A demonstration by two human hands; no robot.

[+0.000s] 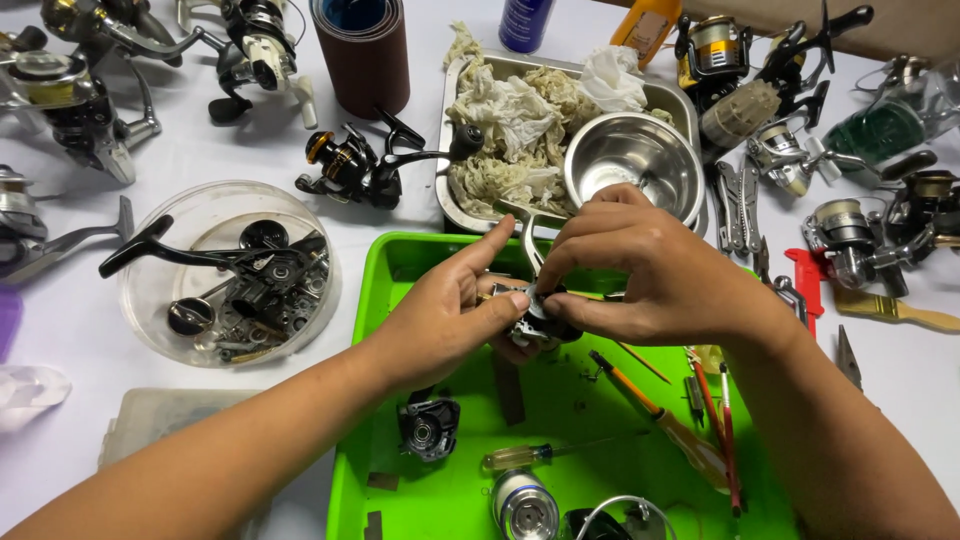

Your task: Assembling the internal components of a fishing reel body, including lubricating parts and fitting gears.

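Centrally, the fishing reel body (535, 320), a small grey-and-black metal assembly, is held above the green tray (395, 330), between both hands. The left hand (450, 320) supports it from the left and below; its grip is clenched on the reel body, thumb pressed against the housing and index finger extended upward. The right hand (645, 275) covers the reel body from the right and above, its fingertips (560, 300) pinching the top of the housing, so this grip is also grasping the reel body. A curved metal arm of the reel rises between the two hands.

Inside the green tray, below the hands, lie a black reel side cover (428, 428), a yellow-handled screwdriver (520, 455), a silver spool (525, 505) and an orange-handled screwdriver (660, 415).

Behind the tray on the white bench (80, 330), a metal pan (455, 130) holds crumpled rags (515, 120) and a steel bowl (635, 160). To the left stands a clear round container (225, 270) filled with black reel parts. Further complete reels lie around the bench edges, with pliers (740, 205) to the right.
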